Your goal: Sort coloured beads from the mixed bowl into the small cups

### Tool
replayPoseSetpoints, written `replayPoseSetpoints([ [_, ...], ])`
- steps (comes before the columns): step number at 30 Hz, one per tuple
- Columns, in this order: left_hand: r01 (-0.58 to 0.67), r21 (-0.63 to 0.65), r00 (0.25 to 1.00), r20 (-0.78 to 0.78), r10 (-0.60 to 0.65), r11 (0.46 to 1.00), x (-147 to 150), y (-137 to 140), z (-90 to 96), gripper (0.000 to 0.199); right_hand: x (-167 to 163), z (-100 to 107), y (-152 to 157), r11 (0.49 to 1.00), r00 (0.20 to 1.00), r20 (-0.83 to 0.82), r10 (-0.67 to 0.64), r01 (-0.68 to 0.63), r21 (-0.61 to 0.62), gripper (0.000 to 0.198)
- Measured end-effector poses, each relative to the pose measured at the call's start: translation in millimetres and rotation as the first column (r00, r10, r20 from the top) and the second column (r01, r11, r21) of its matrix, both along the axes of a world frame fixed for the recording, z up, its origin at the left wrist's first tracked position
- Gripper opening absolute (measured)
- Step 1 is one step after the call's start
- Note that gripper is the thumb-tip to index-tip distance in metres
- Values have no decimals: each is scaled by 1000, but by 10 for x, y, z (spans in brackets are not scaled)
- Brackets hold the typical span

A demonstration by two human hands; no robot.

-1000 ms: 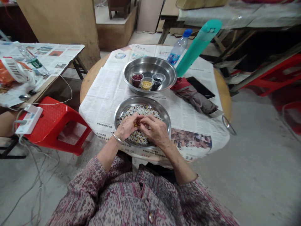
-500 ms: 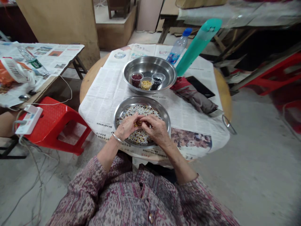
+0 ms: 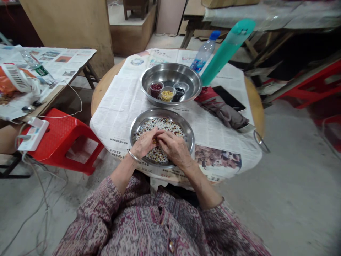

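Note:
A shallow steel basin (image 3: 189,131) stands in front of me, its bottom covered by a mix of white, yellow and dark grains (image 3: 162,124). Over it my left hand (image 3: 145,144), with a bangle at the wrist, is cupped around some yellowish and reddish grains. Bent fingers of my right hand (image 3: 174,146) reach into that palm, thumb and fingertips together; what they pinch is too small to make out. Just beyond, a deeper steel basin (image 3: 160,73) holds a cup of dark red beans (image 3: 156,87), a cup of yellow kernels (image 3: 167,95) and a cup of black beans (image 3: 180,93).
Newspaper (image 3: 112,106) covers the round table. On its right are a plastic bottle (image 3: 204,55), a green fan-like object (image 3: 226,53), a folded umbrella (image 3: 226,113) and a dark flat tablet-like object (image 3: 229,98). A red stool (image 3: 66,142) bearing a power strip (image 3: 34,135) stands left.
My right hand has turned slightly, its fingers drawn closer over my left palm and covering more of the grains there. My left hand stays cupped; the whole view has shifted slightly.

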State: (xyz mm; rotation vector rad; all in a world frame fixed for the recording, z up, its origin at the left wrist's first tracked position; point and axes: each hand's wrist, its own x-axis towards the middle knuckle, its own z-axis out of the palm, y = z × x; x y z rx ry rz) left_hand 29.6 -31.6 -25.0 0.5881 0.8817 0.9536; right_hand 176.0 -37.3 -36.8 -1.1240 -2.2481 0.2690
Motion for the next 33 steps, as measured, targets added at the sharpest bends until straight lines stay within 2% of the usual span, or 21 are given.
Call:
replayPoseSetpoints([
  [10,-2,9,1000,-30,2,1000,22,-10,15,42,-61,8,-20,1000,987,159,-11,8,17,23],
  [21,6,11,1000,4,-6,1000,24,-19,33,39,-61,67,13,997,988,150,24,-12,-78,21],
  [27,9,20,1000,25,-10,1000,15,-9,12,36,-63,70,16,994,996,83,17,-8,-106,22],
  [33,-37,-5,999,25,37,999,7,-19,50,30,-27,65,15,990,993,-110,-54,39,-133,20],
])
